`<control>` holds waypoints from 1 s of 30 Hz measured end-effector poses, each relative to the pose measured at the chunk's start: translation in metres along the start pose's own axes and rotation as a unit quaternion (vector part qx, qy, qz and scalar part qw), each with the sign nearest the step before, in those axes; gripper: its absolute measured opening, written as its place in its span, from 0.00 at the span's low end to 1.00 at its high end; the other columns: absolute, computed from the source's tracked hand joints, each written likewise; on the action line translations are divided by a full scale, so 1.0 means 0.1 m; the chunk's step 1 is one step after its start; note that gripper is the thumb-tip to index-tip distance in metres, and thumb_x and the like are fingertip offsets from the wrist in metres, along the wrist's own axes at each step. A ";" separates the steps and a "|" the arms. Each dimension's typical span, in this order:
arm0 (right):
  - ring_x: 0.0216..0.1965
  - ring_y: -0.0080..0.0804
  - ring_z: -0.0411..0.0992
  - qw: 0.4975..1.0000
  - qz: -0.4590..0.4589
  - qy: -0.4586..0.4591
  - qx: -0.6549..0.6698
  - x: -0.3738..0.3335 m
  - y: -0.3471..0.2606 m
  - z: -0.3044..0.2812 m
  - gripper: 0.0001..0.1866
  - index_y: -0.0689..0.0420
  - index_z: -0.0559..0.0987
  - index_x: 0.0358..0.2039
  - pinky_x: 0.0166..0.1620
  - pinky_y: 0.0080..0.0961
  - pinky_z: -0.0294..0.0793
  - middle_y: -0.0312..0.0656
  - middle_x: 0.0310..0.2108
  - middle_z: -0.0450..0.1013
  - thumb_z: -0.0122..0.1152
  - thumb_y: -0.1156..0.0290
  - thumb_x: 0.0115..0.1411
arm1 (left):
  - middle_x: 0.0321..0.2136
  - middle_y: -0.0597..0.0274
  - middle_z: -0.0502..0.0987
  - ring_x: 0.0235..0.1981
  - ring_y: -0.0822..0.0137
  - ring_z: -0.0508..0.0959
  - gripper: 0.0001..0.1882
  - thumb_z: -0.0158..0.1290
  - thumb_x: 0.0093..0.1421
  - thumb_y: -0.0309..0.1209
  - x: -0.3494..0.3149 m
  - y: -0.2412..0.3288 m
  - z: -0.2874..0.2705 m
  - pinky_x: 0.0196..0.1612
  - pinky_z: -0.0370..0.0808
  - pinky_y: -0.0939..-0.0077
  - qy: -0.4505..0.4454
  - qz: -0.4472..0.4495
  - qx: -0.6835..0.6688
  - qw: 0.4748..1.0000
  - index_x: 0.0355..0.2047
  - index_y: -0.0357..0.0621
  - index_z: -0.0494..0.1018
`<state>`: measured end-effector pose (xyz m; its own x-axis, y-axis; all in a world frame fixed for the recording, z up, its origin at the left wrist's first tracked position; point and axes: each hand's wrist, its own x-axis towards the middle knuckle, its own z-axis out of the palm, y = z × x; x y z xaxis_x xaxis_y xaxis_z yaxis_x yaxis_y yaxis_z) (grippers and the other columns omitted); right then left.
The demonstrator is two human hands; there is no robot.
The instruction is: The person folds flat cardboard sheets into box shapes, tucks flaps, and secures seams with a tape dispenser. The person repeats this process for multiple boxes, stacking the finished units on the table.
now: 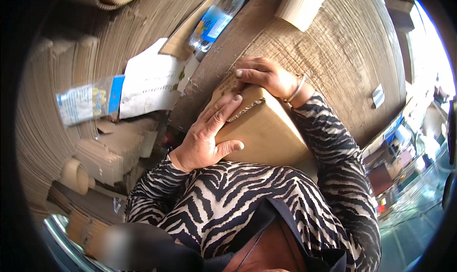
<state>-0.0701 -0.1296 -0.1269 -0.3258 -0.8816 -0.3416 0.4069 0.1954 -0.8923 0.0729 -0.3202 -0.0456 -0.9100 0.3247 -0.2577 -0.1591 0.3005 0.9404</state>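
- Ctn box (266,134) at the near side of the wooden desk (342,57), right up by the wearer's zebra-print top (228,191); little room betw. the two.
- L hand (204,134): unclenched, fingers extended flat along box's L edge, thumb apart on the smooth face.
- R hand (269,79): fingers bent over box's far corner, touching; can't tell if it's gripping. Bracelet (297,88) at wrist.
- Most open room: wood betw. R hand and desk's R rim, w/ one small pale scrap (378,96) near that rim.
- Far side: pale block of stacked sheets (304,5), well apart from hands.
- L side tighter: white paper sheet (150,81), clear plastic bottle (219,19) w/ blue label, lying; clear/blue plastic packet (90,100) further L.
- Textures: box = plain brown board, flat faces, ragged corrugated edge showing betw. hands. Desk wood rough, grain visible.
- Far L: tall cardboard stacks (43,115), ribbed edges, plus curled cardboard piece (75,176), approx. tube-shaped.
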 end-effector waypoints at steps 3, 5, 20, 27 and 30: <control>0.37 0.44 0.69 0.957 -0.018 0.186 -0.220 -0.16 -0.03 0.10 0.17 0.64 0.75 0.34 0.42 0.35 0.69 0.48 0.30 0.69 0.46 0.63 0.69 | 0.61 0.42 0.64 0.62 0.46 0.65 0.41 0.61 0.58 0.43 -0.03 0.00 0.01 0.62 0.64 0.61 -0.009 -0.010 0.012 1.000 0.64 0.37 0.57; 0.45 0.47 0.70 0.946 0.035 0.191 -0.259 -0.40 -0.17 0.13 0.18 0.63 0.75 0.44 0.49 0.35 0.70 0.51 0.39 0.71 0.52 0.60 0.67 | 0.62 0.43 0.63 0.64 0.48 0.64 0.41 0.59 0.60 0.45 -0.08 -0.05 0.02 0.63 0.62 0.62 -0.012 -0.012 0.009 1.000 0.65 0.34 0.55; 0.60 0.47 0.64 0.704 0.175 0.556 -0.405 -3.15 -0.07 0.90 0.30 0.55 0.68 0.60 0.61 0.36 0.65 0.51 0.58 0.65 0.64 0.62 0.58 | 0.60 0.53 0.63 0.61 0.61 0.63 0.40 0.56 0.63 0.44 -0.17 -0.18 0.19 0.64 0.58 0.67 0.030 -0.058 -0.145 0.987 0.66 0.35 0.53; 0.53 0.40 0.70 0.554 0.174 0.813 0.051 -4.65 1.09 2.90 0.33 0.64 0.68 0.57 0.56 0.34 0.68 0.51 0.53 0.69 0.60 0.50 0.62 | 0.61 0.55 0.62 0.60 0.63 0.63 0.38 0.54 0.65 0.42 -0.12 -0.37 0.08 0.63 0.59 0.69 0.010 -0.073 -0.153 0.985 0.66 0.36 0.51; 0.66 0.45 0.55 0.534 0.070 0.829 0.153 -3.97 1.52 3.32 0.42 0.64 0.53 0.66 0.66 0.37 0.56 0.57 0.65 0.56 0.61 0.54 0.62 | 0.60 0.56 0.63 0.59 0.62 0.64 0.36 0.53 0.65 0.41 -0.07 -0.19 0.08 0.62 0.61 0.68 -0.004 -0.087 -0.134 0.987 0.66 0.36 0.51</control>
<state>0.4045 0.1078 -0.0292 -0.4779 0.7733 -0.4168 0.5639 -0.0937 -0.8205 0.0850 -0.3207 -0.0631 -0.8572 0.2963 -0.4212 -0.4092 0.1046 0.9064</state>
